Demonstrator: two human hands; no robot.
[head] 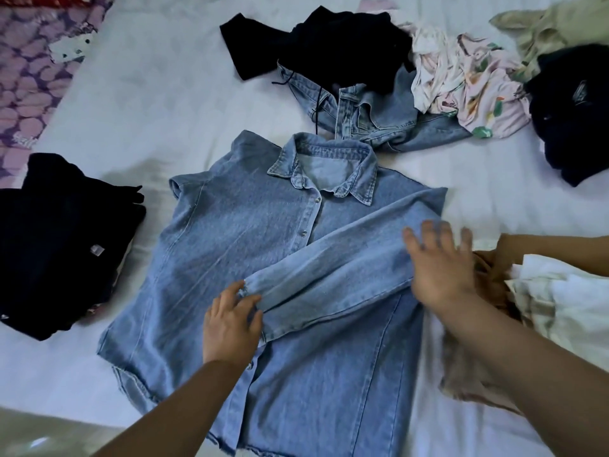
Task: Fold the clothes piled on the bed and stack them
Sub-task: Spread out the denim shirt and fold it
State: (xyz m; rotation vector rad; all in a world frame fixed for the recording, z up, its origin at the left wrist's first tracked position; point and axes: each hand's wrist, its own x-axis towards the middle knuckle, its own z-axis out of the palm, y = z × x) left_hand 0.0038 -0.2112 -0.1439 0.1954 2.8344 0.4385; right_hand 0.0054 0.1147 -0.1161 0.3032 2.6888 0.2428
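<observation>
A denim shirt [263, 258] lies buttoned, front up, mid-bed [164, 103], one sleeve [329, 268] folded across its chest, the left hand [230, 321] pinching the cuff while the blurred right hand [438, 265] seemingly presses flat, fingers spread.

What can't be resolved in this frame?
- Right hand: motion-blurred in the head view; finger contact on the denim shirt sleeve unclear.
- Shirt's other sleeve: not visible, seemingly tucked under the body.
- Jeans: partly covered by the black garment and floral cloth.
- Dark stack: too dark to count the pieces.
- White and tan clothes: cut off by the right edge and crossed by the right arm.
</observation>
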